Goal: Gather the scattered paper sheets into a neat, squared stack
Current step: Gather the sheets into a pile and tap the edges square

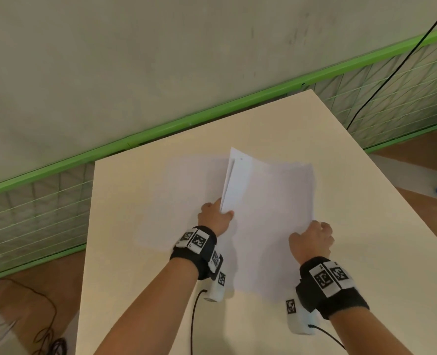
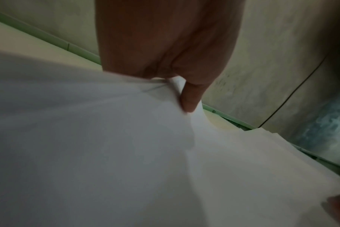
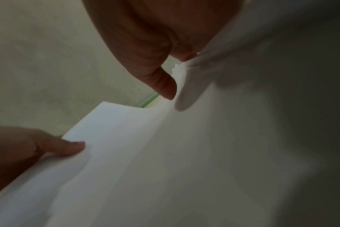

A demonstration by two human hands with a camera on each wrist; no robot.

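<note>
**Sheets held at both sides**

The paper sheets [image 1: 268, 201] are held over the middle of the desk [image 1: 125, 226]. Their 9 o'clock edge is pinched by the left hand [image 1: 213, 217], thumb on top. The 3 o'clock edge is gripped by the right hand [image 1: 312, 242], fingers [image 1: 325, 228] curled. One sheet [image 1: 181, 198] lies flat at 9 o'clock.

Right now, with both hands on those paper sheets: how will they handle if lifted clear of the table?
Probably floppy: the paper sheets already curl up where the left hand pinches one edge. Likely light, since the right hand holds the other edge with only a pinch. They may slide apart: stepped, unaligned edges show in the right wrist view.
</note>
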